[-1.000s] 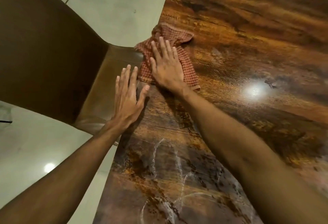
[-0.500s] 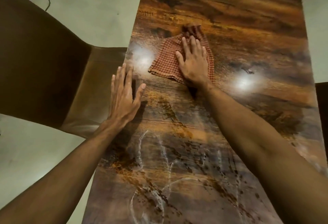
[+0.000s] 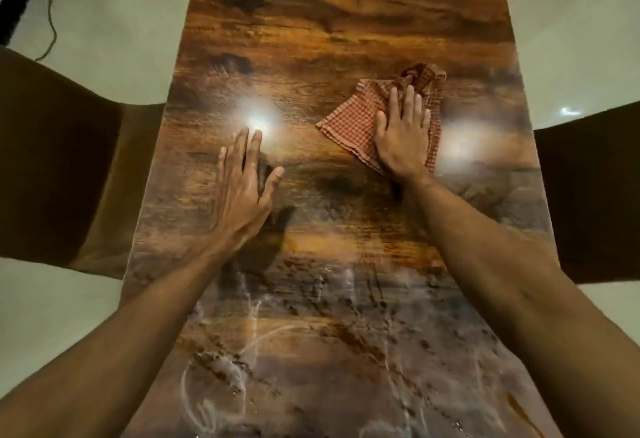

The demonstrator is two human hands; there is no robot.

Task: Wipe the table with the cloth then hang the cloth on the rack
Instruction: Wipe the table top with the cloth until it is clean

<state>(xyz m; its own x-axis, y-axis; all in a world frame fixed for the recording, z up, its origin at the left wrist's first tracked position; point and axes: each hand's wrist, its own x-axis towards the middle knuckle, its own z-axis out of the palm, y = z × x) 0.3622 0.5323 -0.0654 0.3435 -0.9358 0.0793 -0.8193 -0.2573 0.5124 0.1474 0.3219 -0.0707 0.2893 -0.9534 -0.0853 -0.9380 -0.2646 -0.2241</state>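
A red-and-white checked cloth [image 3: 349, 122] lies bunched on the glossy wood-grain table [image 3: 329, 28], towards its right side. My right hand [image 3: 403, 136] presses flat on the cloth, fingers spread and pointing away from me. My left hand [image 3: 242, 181] rests flat on the bare tabletop to the left, fingers together, holding nothing. White smears and dark specks cover the near part of the table. No rack is in view.
A brown chair [image 3: 59, 167] stands against the table's left edge and another brown chair [image 3: 588, 195] against its right edge. Pale tiled floor [image 3: 114, 21] surrounds the table, with a dark cable [image 3: 52, 21] on it at the far left.
My right hand has slid the cloth from the table's left edge across to the right side. My left hand stayed flat on the table. The view has shifted to the right.
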